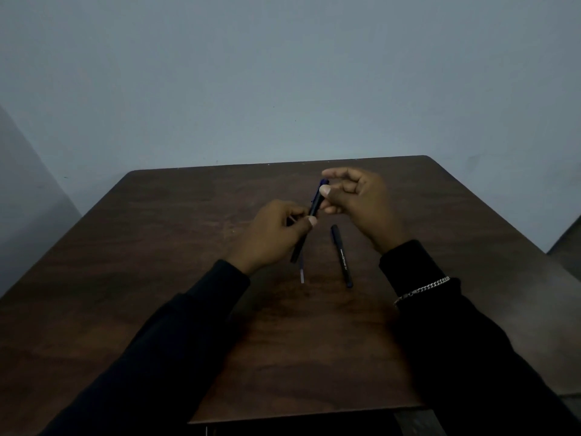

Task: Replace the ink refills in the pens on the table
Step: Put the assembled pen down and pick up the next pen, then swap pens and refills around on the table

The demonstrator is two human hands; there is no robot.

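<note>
Dark wood table point(220, 357): bears a loose refill point(302, 273) and a second pen point(342, 256), lying near each other.
Left hand point(270, 237): curled round the held pen point(317, 202) at mid-barrel; best used as the fixed anchor.
Right hand point(355, 196): pinches the pen's upper end, thumb and fingers; judged to be separating it, so pull straight along the barrel.

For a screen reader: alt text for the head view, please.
A left hand and right hand hold a dark pen above a dark brown wooden table. A second black pen and a thin pale refill lie on it.
</note>
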